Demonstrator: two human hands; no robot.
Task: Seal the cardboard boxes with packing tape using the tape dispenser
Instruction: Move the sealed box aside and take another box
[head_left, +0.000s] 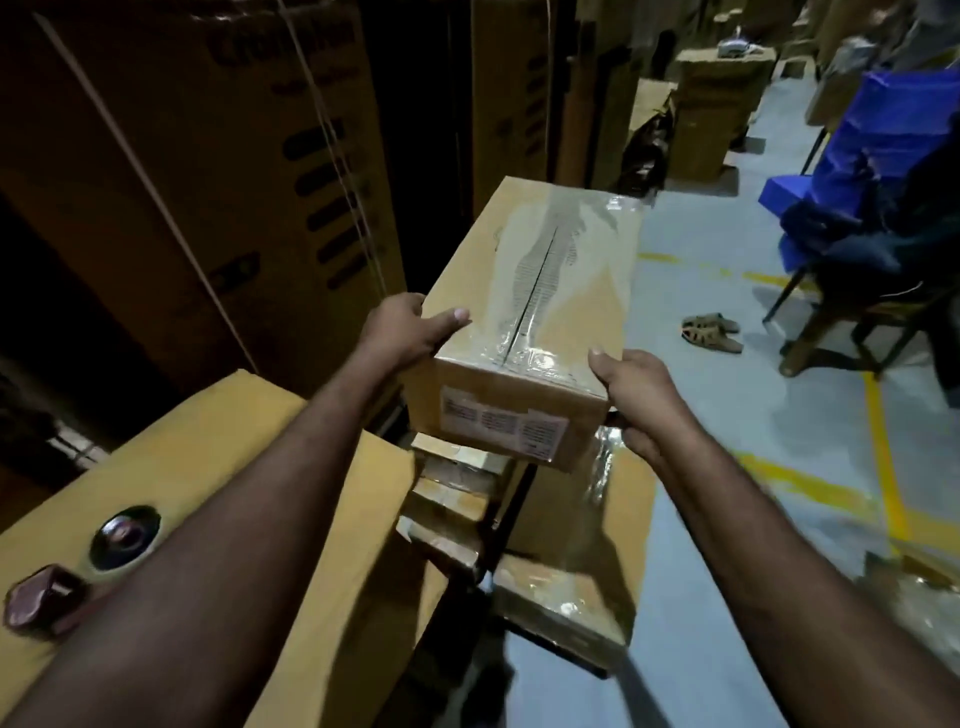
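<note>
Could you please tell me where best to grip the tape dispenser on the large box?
Take the tape dispenser by its dark red handle, probably from above: it lies flat on the large box, handle jutting clear of the tape roll.

Dim warehouse aisle. Grey floor (701, 301) marked with yellow lines (884, 457). Tall cartons (208, 156) stacked along left. Blue chairs (893, 130) stacked at right, dark cloth (852, 244) draped over. Sandals (711, 332) on floor near chairs.
</note>
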